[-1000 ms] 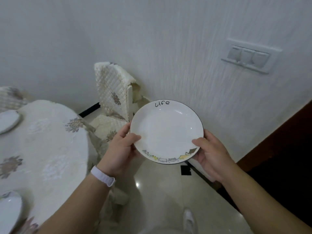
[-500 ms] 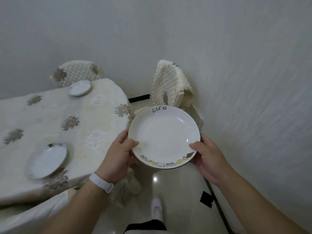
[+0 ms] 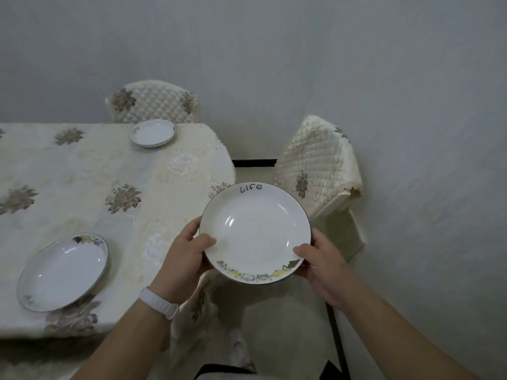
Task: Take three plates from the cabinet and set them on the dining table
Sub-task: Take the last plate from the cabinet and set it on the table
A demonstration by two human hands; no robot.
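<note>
I hold the plate point(image 3: 255, 233) level by its rim, my left hand point(image 3: 186, 259) curled on it at 9 o'clock and my right hand point(image 3: 319, 266) at 4, thumbs on top. It hangs over the table point(image 3: 164, 174) corner. The free spot lies at 10 o'clock from it, between the near plate point(image 3: 63, 271) and the far plate point(image 3: 152, 133). My left hand is nearer, so I judge it leads.
</note>
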